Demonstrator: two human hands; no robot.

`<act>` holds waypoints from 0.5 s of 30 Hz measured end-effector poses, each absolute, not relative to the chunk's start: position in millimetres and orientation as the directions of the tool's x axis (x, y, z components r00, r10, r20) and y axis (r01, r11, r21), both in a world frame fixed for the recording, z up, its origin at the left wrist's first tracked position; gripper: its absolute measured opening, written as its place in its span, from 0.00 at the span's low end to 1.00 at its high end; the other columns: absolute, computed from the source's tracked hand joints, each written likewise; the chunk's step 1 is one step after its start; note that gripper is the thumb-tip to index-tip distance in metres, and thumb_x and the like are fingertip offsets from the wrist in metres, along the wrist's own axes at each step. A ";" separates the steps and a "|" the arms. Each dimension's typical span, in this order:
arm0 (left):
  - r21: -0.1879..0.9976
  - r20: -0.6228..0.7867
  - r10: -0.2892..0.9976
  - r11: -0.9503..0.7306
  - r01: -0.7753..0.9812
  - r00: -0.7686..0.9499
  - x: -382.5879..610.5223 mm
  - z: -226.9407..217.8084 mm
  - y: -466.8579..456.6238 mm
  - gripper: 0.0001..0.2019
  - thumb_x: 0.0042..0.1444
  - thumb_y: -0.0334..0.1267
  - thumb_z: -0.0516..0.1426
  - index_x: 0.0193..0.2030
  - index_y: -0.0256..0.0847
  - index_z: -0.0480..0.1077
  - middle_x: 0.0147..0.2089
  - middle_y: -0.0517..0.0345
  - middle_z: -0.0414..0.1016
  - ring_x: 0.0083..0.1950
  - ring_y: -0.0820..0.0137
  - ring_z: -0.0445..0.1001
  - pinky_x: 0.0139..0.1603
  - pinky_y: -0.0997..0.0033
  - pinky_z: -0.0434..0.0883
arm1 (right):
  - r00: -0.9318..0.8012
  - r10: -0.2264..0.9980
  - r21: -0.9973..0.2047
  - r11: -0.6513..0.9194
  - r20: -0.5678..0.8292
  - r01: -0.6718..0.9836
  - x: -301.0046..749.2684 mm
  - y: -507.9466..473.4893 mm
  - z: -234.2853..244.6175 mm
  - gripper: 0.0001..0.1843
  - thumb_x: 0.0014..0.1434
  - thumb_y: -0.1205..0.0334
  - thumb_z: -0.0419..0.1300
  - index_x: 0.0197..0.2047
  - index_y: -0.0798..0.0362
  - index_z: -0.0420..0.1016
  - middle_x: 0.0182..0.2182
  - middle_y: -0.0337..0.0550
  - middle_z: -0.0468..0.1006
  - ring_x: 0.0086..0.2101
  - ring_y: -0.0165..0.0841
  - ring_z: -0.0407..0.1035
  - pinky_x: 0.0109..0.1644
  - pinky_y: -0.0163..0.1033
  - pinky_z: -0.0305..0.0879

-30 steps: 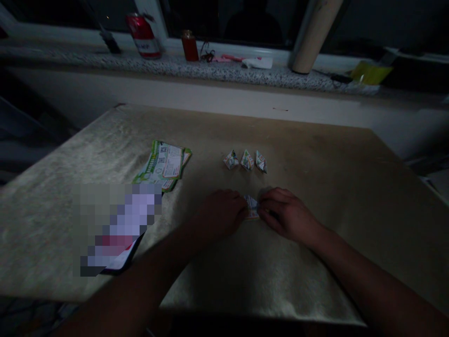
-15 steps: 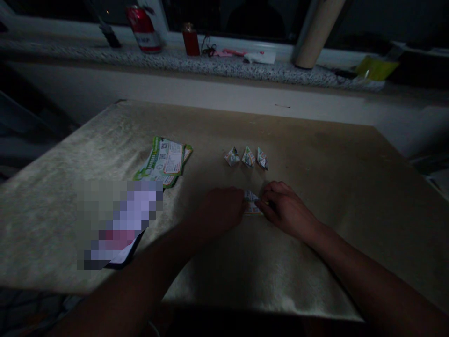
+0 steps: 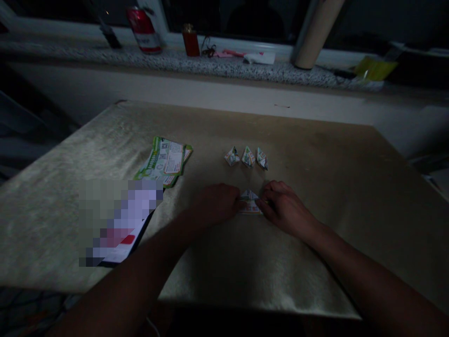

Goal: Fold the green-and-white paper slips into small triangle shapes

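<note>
A small printed paper piece (image 3: 250, 202), folded to a triangular shape, lies on the tan table (image 3: 315, 187) between my hands. My left hand (image 3: 216, 204) has its fingers curled and pinches the paper's left side. My right hand (image 3: 286, 207) is curled too and presses on the paper's right edge. Just beyond them three small folded paper shapes (image 3: 247, 157) stand in a row.
A stack of green printed leaflets (image 3: 164, 161) lies to the left, with a blurred flat object (image 3: 119, 220) nearer the table's left front. On the speckled window ledge (image 3: 210, 63) stand a red can (image 3: 143, 30), a red lighter (image 3: 190, 42) and a cardboard tube (image 3: 314, 32).
Both hands have shifted slightly away from me with the paper, and the paper now shows a pointed triangular top between the fingers.
</note>
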State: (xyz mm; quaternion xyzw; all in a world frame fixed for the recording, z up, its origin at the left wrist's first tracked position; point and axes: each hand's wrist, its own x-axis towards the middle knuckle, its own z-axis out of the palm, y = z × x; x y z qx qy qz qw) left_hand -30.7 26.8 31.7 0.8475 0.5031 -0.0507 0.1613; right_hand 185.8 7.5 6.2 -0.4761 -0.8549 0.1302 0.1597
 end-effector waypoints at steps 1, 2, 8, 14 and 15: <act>0.224 -0.249 0.835 -0.443 0.868 0.490 -31.0 31.3 28.0 0.18 0.64 0.50 0.51 0.40 0.40 0.76 0.39 0.49 0.80 0.40 0.61 0.78 0.39 0.65 0.69 | -0.495 0.856 -0.373 0.512 0.149 0.774 185.7 7.6 6.2 0.10 0.66 0.60 0.58 0.33 0.53 0.75 0.37 0.48 0.75 0.41 0.39 0.68 0.49 0.45 0.63; 0.228 -0.248 0.834 -0.445 0.866 0.493 -31.3 30.7 29.1 0.17 0.64 0.50 0.52 0.40 0.40 0.76 0.39 0.49 0.80 0.40 0.61 0.78 0.39 0.66 0.69 | -0.495 0.856 -0.372 0.512 0.148 0.774 185.6 7.7 6.4 0.10 0.66 0.60 0.58 0.33 0.53 0.75 0.37 0.48 0.75 0.41 0.39 0.68 0.49 0.45 0.63; 0.246 -0.231 0.831 -0.452 0.857 0.505 -32.3 27.4 31.0 0.18 0.64 0.50 0.51 0.40 0.39 0.76 0.40 0.48 0.80 0.40 0.60 0.78 0.39 0.64 0.69 | -0.485 0.859 -0.381 0.509 0.165 0.772 186.0 7.1 6.0 0.09 0.66 0.60 0.58 0.34 0.53 0.75 0.37 0.48 0.75 0.41 0.40 0.69 0.49 0.45 0.64; 0.241 -0.227 0.847 -0.429 0.871 0.480 -30.2 29.8 27.7 0.18 0.63 0.50 0.52 0.40 0.40 0.77 0.39 0.48 0.80 0.39 0.59 0.78 0.39 0.63 0.69 | -0.448 0.878 -0.396 0.477 0.168 0.785 184.2 6.6 4.5 0.11 0.64 0.56 0.60 0.32 0.52 0.74 0.36 0.47 0.74 0.41 0.40 0.68 0.47 0.45 0.64; 0.239 -0.223 0.853 -0.421 0.875 0.472 -29.9 29.9 27.3 0.18 0.63 0.50 0.52 0.40 0.40 0.77 0.39 0.48 0.80 0.39 0.59 0.78 0.38 0.63 0.69 | -0.439 0.882 -0.397 0.469 0.170 0.789 183.4 6.4 4.4 0.12 0.63 0.54 0.61 0.31 0.52 0.74 0.35 0.47 0.74 0.41 0.40 0.68 0.47 0.45 0.64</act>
